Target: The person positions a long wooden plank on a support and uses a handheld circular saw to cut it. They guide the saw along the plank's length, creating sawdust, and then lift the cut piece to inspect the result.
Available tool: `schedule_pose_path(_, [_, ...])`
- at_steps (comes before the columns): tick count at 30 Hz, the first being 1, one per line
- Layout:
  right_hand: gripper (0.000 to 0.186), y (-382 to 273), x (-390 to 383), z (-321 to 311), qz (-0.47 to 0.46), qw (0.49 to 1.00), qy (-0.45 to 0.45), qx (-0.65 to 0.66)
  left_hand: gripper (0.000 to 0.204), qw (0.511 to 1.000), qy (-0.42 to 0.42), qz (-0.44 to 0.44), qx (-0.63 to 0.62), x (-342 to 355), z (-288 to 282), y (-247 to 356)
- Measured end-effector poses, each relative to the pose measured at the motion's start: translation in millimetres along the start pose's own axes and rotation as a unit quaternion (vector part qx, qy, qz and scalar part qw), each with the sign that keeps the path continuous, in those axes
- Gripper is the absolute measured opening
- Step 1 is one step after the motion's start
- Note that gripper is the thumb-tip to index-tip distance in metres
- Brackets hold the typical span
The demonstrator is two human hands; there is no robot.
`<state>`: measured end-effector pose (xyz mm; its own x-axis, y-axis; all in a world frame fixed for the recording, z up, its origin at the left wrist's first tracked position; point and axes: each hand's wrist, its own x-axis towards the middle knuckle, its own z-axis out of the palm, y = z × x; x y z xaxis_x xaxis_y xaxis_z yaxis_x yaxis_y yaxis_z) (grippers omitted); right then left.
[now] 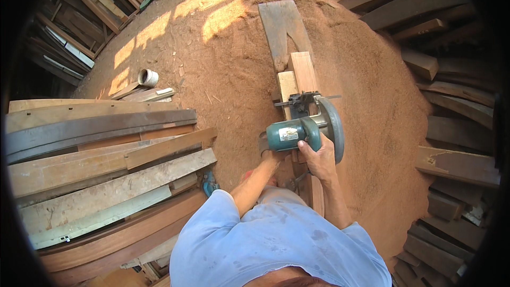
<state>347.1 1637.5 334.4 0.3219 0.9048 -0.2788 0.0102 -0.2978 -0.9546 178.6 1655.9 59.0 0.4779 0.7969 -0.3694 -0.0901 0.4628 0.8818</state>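
A green circular saw [287, 134] with a round grey blade guard [332, 127] rests across a long squared timber [304, 72]. My right hand [320, 158] is closed around the saw's rear handle, the thumb lying on top. My left hand [272, 156] reaches in low beside the timber, under the saw's motor; its fingers are mostly hidden by the saw. A paler strip of wood [287, 86] lies along the timber's left side. Both pieces run away from me, their far ends next to a weathered grey board [281, 18]. The blade itself is hidden from this view.
Brown sawdust [372, 127] covers the ground. Stacked planks [106, 167] stand close on my left, more curved timbers [459, 117] on my right. A pale cup-shaped container [148, 77] lies at the left stack's far end. Another blue-green tool [210, 183] sits by that stack.
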Motion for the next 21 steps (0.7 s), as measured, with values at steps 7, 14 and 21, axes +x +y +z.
schedule_pose_path(7, [0.030, -3.1, 11.8, 1.1, -0.020, 1.000, 0.000, -0.023, 0.028, 1.000, 0.003, 0.000, -0.031, 8.1, 4.0, 21.9])
schedule_pose_path(14, [0.029, -10.3, 19.0, 1.8, 0.002, 0.999, -0.008, -0.033, 0.028, 0.998, 0.011, 0.004, -0.064, 20.0, 15.7, 29.8])
schedule_pose_path(21, [0.031, -6.6, 26.7, 1.3, 0.024, 0.999, -0.013, -0.025, 0.028, 0.996, 0.017, 0.005, -0.084, 28.4, 18.4, 36.2])
